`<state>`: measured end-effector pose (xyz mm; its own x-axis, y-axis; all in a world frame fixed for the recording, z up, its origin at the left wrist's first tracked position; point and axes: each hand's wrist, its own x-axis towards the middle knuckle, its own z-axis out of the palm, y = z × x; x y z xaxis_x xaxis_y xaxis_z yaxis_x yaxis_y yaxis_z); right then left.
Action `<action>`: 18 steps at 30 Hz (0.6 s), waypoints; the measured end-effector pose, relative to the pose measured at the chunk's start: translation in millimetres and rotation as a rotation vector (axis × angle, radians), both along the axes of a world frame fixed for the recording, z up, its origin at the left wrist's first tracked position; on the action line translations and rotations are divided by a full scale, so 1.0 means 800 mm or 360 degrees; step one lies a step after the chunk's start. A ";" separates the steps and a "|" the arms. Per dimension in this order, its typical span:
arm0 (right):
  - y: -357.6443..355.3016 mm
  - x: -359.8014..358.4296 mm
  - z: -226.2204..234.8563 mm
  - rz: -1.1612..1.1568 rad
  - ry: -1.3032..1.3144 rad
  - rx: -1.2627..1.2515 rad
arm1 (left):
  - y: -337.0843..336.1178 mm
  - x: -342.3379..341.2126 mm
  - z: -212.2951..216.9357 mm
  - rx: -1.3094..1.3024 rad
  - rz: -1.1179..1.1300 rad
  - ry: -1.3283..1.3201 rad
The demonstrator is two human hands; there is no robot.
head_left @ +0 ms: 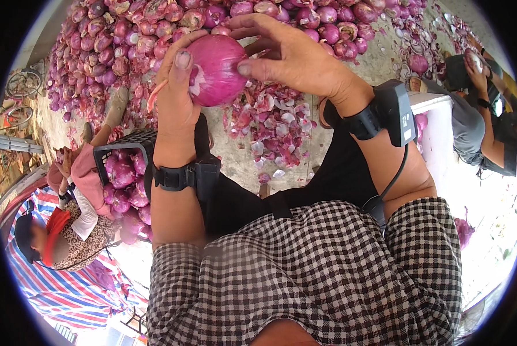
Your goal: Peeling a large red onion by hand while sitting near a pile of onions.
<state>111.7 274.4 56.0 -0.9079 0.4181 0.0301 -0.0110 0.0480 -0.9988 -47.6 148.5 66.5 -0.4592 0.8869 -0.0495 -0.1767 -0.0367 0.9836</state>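
Observation:
A large red onion [215, 69] is held up between both hands in front of me. My left hand [175, 98] cups its left side, thumb pressed on the top. My right hand [287, 55] curls over it from the right, thumb on the onion's right face and fingers above it. Each wrist carries a black strap with a small black device. Loose purple skins [273, 124] lie on the concrete floor right below the onion.
A big heap of red onions [126, 34] covers the ground ahead. A black crate [126, 150] holding onions stands at my left. One person crouches at lower left [68, 225], another sits at right [477, 115] holding an onion. A white box [437, 121] stands at right.

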 end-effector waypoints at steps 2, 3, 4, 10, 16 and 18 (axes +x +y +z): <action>-0.005 -0.004 -0.006 0.0011 0.0006 0.0081 | 0.000 0.001 0.002 -0.0048 -0.0024 -0.0015; -0.006 -0.003 -0.007 0.0031 -0.0030 0.0072 | 0.001 0.002 0.001 -0.0071 -0.0039 -0.0021; -0.007 -0.002 -0.007 0.0050 -0.0067 0.0063 | 0.001 0.001 -0.001 -0.0086 -0.0057 0.0022; -0.011 -0.003 -0.001 0.0042 -0.0020 0.0132 | -0.003 -0.004 0.002 -0.0092 -0.0185 0.0384; -0.012 -0.001 0.003 -0.0009 0.0079 0.0271 | -0.007 -0.006 0.012 -0.0089 -0.0239 0.0733; -0.013 -0.001 0.003 -0.0032 0.0073 0.0293 | -0.009 -0.002 0.013 -0.0088 -0.0213 0.0544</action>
